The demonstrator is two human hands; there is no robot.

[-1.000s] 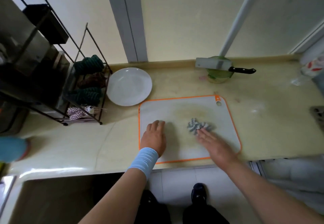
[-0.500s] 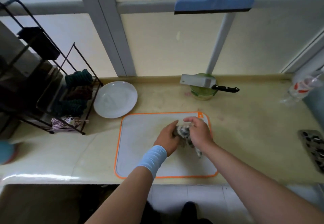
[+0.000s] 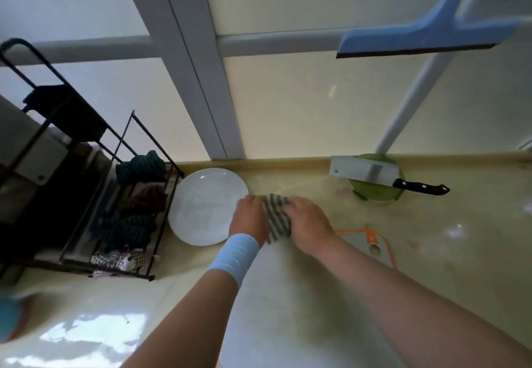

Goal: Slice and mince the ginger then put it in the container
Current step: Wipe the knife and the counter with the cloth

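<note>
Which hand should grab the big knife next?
Probably the right hand: it is nearer the knife, whose black handle points right. The left hand is by the white plate, farther off. Both grip the striped cloth now.

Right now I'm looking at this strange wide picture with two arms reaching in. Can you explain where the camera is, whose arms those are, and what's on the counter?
There is no machine here. A person wears a wide-angle camera on the head, looking down, so the arms are their own. The left hand, with a light-blue wristband, and the right hand both grip a grey striped cloth above the pale yellow counter. On the counter lie a round white plate, a white cutting board with an orange rim, and a round green container with a black-handled steel cleaver laid across its top. A black wire rack stands at the left. No ginger shows.
</note>
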